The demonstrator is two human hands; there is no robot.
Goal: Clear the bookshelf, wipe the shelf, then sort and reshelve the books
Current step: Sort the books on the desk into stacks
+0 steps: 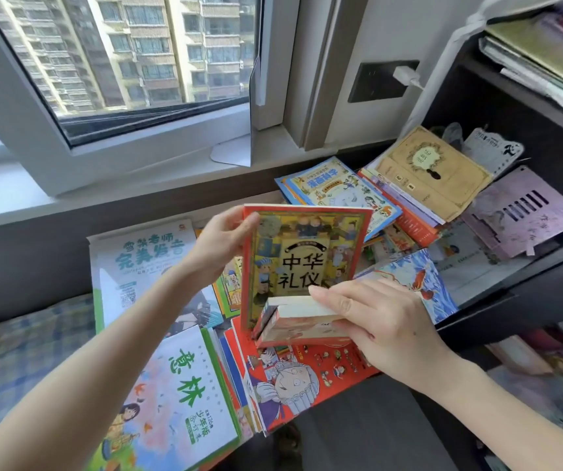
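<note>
Red-bordered book (304,263) stands upright mid-scene, its bottom edge down among the spread pile. Left hand (222,243) pinches its top-left corner, thumb on the glossy cover. Right hand (389,321) is clamped over a thick paperback (293,317) with its white page block showing; it lies flat on a red cartoon cover (307,379).

Reads as sorting: covers checked, then grouped. But the dark bookshelf (511,314) on the right holds a loose heap with a tan book (433,175) and a purple slotted sheet (525,212), so clearing probably isn't finished.

Next: pick a pile for each by size. The thin glossy softcovers will slide, so stack them flat and square.

Big green-titled magazines (174,396) lie near left.
</note>
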